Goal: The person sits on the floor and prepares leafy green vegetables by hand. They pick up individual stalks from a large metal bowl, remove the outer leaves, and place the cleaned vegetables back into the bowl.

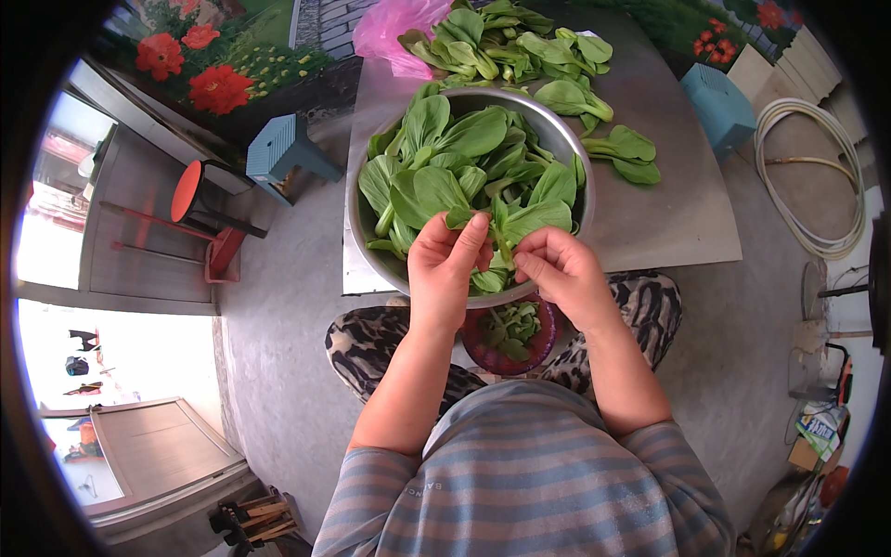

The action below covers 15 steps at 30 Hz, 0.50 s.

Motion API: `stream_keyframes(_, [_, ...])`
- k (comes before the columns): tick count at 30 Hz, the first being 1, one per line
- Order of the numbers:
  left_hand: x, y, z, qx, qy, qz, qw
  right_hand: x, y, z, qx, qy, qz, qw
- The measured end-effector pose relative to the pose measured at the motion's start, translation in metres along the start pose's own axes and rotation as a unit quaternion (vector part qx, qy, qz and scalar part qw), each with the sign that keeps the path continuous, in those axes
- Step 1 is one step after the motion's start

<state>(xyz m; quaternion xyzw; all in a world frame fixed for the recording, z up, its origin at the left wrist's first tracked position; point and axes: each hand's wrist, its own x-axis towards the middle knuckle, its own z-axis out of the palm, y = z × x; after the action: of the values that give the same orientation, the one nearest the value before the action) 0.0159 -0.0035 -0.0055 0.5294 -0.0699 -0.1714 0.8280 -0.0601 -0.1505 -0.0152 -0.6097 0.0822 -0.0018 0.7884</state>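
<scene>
Both hands are over the near rim of a large stainless steel bowl (588, 209) heaped with loose bok choy leaves (473, 132). Between them is a small bok choy head (504, 233). My left hand (452, 254) pinches it near its leaves, thumb against the fingers. At its pale stem end, my right hand (557, 268) grips with thumb and forefinger. Beneath the bowl's near edge, between my knees, a dark red basket (480, 351) holds torn leaves (514, 331); the bowl and my forearms partly cover it.
The bowl stands on a metal-topped table (675, 223). Whole bok choy (487, 42) and a pink plastic bag (393, 31) lie at its far side, with single heads (626, 150) along the right. Blue stools (275, 150) flank the table. A coiled hose (766, 160) is at right.
</scene>
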Motion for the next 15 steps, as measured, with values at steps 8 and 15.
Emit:
stream_keyframes(8, [-0.0014, -0.004, 0.0027, -0.024, -0.01, 0.027, 0.999, -0.0011, -0.0013, 0.0042, 0.215, -0.023, 0.039, 0.975])
stream_keyframes(15, [-0.0053, -0.0088, 0.0001, 0.005, -0.045, 0.017, 0.999, 0.0042, -0.002, 0.0047, 0.268, 0.082, -0.008, 0.96])
